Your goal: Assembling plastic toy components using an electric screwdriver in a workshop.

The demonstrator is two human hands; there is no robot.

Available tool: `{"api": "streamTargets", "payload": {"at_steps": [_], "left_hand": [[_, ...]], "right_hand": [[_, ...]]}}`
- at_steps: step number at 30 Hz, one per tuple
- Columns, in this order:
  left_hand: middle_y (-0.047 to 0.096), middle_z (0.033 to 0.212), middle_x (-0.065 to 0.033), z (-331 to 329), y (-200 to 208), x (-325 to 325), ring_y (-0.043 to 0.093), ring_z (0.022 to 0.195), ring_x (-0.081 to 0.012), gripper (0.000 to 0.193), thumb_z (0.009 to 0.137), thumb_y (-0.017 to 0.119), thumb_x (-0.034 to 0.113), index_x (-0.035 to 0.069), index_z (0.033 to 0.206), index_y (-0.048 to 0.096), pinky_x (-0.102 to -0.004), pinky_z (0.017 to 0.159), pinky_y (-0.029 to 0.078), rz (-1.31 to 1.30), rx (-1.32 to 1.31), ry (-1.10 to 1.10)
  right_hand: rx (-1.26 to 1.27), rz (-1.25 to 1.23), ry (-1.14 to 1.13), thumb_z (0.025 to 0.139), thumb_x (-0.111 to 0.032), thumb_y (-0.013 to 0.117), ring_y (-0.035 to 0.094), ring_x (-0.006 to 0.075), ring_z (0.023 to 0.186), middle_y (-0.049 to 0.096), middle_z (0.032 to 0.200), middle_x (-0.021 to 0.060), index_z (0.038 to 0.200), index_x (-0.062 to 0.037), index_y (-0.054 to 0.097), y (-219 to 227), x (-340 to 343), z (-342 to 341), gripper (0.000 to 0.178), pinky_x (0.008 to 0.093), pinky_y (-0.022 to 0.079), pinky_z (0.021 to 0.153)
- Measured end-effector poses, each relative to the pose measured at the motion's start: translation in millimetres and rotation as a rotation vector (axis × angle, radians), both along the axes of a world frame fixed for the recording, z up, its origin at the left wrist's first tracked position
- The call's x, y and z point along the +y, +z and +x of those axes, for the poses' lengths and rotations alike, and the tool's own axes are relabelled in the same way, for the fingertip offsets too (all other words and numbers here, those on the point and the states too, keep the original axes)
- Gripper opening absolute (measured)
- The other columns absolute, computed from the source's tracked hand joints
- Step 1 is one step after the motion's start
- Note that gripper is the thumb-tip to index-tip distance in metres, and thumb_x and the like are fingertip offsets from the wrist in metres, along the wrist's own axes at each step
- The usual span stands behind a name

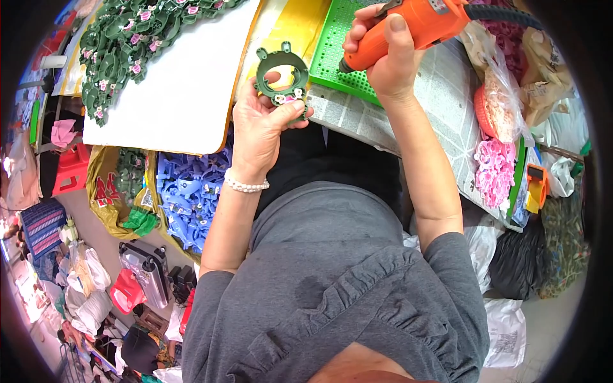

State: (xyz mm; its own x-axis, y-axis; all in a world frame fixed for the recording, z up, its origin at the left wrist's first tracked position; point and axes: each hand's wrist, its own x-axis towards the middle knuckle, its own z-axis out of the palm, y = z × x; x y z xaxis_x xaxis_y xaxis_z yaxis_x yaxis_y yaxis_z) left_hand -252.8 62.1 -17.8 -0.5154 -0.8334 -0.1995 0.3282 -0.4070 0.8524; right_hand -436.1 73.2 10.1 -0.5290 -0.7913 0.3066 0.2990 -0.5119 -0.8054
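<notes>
Pinched between the thumb and fingers of my left hand [265, 124] is a dark green plastic part [281, 67]. It has a round opening, two small tabs at the top and a pink-and-white piece near my thumb. My right hand [397, 67] is wrapped round an orange electric screwdriver [408, 32], its black cord running off to the upper right. The tool's dark tip points down and left, over the green perforated tray [357, 83], apart from the plastic part. Whether the tip touches the tray I cannot tell.
Many similar green parts [121, 54] are heaped on a white board [172, 96] at the upper left. Below it, blue plastic parts [188, 198] fill a bag. Pink parts [495, 169] and an orange tape dispenser [536, 188] lie at the right. A red stool [71, 169] stands far left.
</notes>
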Motion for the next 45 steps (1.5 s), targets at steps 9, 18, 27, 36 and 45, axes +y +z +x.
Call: {"api": "streamTargets", "payload": {"at_steps": [9,18,27,36,45], "left_hand": [[0.059,0.092,-0.0124,-5.0,-0.8,-1.2,0.065,0.07,-0.0194,0.048,0.075,0.064,-0.005,0.0,0.115,0.038,-0.0253,0.056,0.056,-0.008,-0.004,-0.025],[0.059,0.09,-0.0117,-3.9,-1.3,0.4,0.065,0.069,-0.019,0.048,0.075,0.065,-0.004,0.001,0.115,0.038,-0.0256,0.056,0.056,0.011,-0.003,-0.016],[0.061,0.094,-0.0139,-7.1,2.3,7.1,0.065,0.074,-0.0207,0.046,0.078,0.061,-0.002,0.001,0.118,0.037,-0.0269,0.06,0.056,0.0,-0.055,-0.051],[0.061,0.086,-0.0101,-21.9,8.6,20.5,0.064,0.071,-0.0165,0.041,0.077,0.062,-0.002,0.001,0.111,0.04,-0.0243,0.056,0.054,0.03,-0.014,-0.037],[0.062,0.093,-0.0118,-21.9,9.7,21.6,0.066,0.074,-0.0208,0.042,0.079,0.061,0.0,0.002,0.115,0.039,-0.0276,0.061,0.056,-0.015,-0.052,-0.056]], "right_hand": [[-0.08,-0.27,0.163,0.08,-0.035,0.064,0.053,0.012,0.06,0.05,0.075,0.0053,0.093,-0.0038,0.049,-24.7,-19.1,-14.4,0.037,0.0258,0.048,0.051],[0.011,0.009,-0.037,0.08,-0.035,0.064,0.054,0.0129,0.063,0.051,0.076,0.0059,0.095,-0.0045,0.048,2.5,1.2,-0.5,0.038,0.027,0.049,0.052],[0.155,-0.059,0.091,0.076,-0.067,0.045,0.05,0.0196,0.067,0.053,0.078,0.0078,0.098,-0.0013,0.053,37.5,22.9,-15.0,0.07,0.0362,0.04,0.07],[0.245,-0.337,0.405,0.068,-0.08,0.045,0.051,0.0187,0.07,0.052,0.083,0.0061,0.108,-0.0042,0.052,60.4,43.5,22.0,0.086,0.0363,0.04,0.07],[0.249,-0.315,0.388,0.072,-0.077,0.044,0.051,0.0185,0.07,0.053,0.083,0.0071,0.108,-0.0028,0.051,43.8,42.0,26.1,0.083,0.0354,0.041,0.067]]}}
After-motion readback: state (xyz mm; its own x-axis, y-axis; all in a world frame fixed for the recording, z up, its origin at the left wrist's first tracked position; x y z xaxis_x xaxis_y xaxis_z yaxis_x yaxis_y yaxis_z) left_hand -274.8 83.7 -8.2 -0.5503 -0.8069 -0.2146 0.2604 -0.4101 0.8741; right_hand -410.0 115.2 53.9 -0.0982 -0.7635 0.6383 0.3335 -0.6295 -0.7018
